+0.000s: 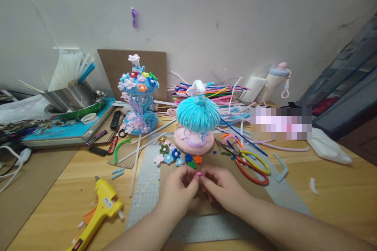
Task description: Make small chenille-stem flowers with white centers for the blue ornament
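The left hand (pixel 180 189) and the right hand (pixel 225 188) meet over the cutting mat (pixel 144 190), both pinching one small pink fuzzy piece (pixel 200 174) between thumbs and forefingers. That piece looks partly worked, though the fingertips hide too much of it to tell its shape. Just beyond, around 10 to 11 o'clock from the hands, lie made-up little flowers, among them a dark blue flower (pixel 176 153) and a pale pink flower (pixel 159 159); an orange flower (pixel 198 159) sits close by at 12 o'clock. Past them at 12, a turquoise cap (pixel 198 114) stands over a pale pink base (pixel 194 146), its visible side without flowers, while the blue model (pixel 140 86) near 11 o'clock has blossoms round its cap; judged against that one, the turquoise piece seems only partly decorated. The left forearm comes in from 7 o'clock and the right from 4, wrists low, fingers curled inward, thumb tips almost together. Scissors (pixel 238 154) lie at 2 o'clock, and a yellow glue gun (pixel 101 212) rests on the bench (pixel 53 200) at 8 o'clock
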{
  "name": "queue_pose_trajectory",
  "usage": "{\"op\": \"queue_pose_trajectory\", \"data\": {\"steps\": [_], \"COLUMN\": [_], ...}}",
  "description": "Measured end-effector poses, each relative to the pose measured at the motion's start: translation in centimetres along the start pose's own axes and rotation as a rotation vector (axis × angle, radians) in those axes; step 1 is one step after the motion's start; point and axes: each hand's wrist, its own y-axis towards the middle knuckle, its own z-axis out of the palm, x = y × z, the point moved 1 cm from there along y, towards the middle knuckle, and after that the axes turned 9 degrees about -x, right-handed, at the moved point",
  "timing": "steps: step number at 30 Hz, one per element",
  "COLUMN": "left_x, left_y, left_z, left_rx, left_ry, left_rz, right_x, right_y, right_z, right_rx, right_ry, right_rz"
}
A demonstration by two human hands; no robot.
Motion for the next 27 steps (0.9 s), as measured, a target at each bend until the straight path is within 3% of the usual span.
{"op": "queue_pose_trajectory", "data": {"steps": [7, 13, 20, 27], "left_x": [-0.2, -0.8, -1.4, -2.2], "left_y": [0.1, -0.1, 0.5, 0.3], "left_z": [-0.2, -0.2, -0.4, -0.8], "left_rx": [0.019, 0.016, -0.007, 0.088], "left_ry": [0.099, 0.187, -0.254, -0.576], "left_rz": [-0.002, 0.035, -0.191, -0.371], "right_x": [-0.1, 0.5, 0.3, 0.9], "right_y": [0.1, 0.0, 0.4, 0.5], "right_z": [0.0, -0.3, -0.5, -0.7], "right_rx": [0.018, -0.022, -0.104, -0.136], "right_ry": [-0.059, -0.234, 0.064, 0.116], "right_rz": [-0.005, -0.104, 0.098, 0.089]}}
